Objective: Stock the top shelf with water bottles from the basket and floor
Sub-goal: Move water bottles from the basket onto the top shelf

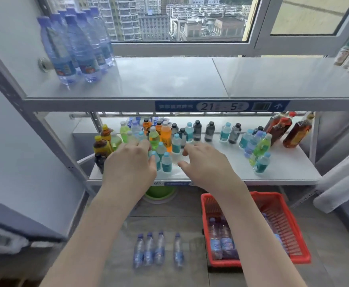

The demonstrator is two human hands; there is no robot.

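Red basket (285, 222): on the floor (169, 220) at near right, below the lower shelf's front edge.
basket bottles (221, 239): water bottles with blue labels, bunched at the basket's left end. A few more show blurred along its right wall.
floor bottles (160, 248): four with blue caps, upright in a row just left of the basket. Three stand close together and the fourth is a little apart on the right.
top shelf (169, 79): grey board in two panels, under the window (179, 17).
shelf bottles (80, 50): a cluster of water bottles upright at the top shelf's left end, in rows running back.
left hand (130, 164): holds nothing, fingers loosely spread. It reaches in at the lower shelf with its fingertips at the small bottles; I cannot tell whether they touch.
right hand (208, 164): holds nothing, fingers wide and slightly bent, over the lower shelf's near edge. It is beside the left hand and apart from it.
lower shelf (289, 158): white, carrying the drinks.
drinks (166, 135): many small bottles in green, orange, teal and grey, with brown ones at both ends.
strip (221, 106): blue, on the top shelf's front edge, printed 21 and 5.
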